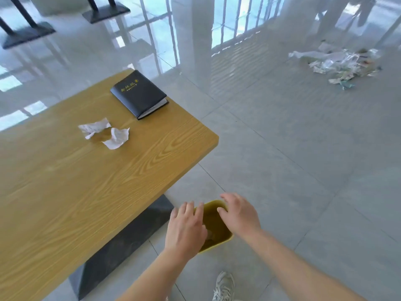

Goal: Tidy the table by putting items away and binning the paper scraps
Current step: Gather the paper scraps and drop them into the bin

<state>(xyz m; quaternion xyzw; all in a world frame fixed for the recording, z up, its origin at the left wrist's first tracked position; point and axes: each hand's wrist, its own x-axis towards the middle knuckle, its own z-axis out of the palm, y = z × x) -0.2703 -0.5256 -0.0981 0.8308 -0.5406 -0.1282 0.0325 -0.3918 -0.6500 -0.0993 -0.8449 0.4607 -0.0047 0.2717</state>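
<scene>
Both hands, left (187, 230) and right (239, 215), hover with spread, empty fingers over the yellow bin (217, 227) on the floor. Two paper scraps (104, 132) and a black book (138, 94) lie on the table (76, 192).

My notebook (138, 94) lies at the table's (65, 181) far right corner, two paper scraps (104, 133) left of it; the bin (217, 227) stands on the floor (303, 170) below.
</scene>
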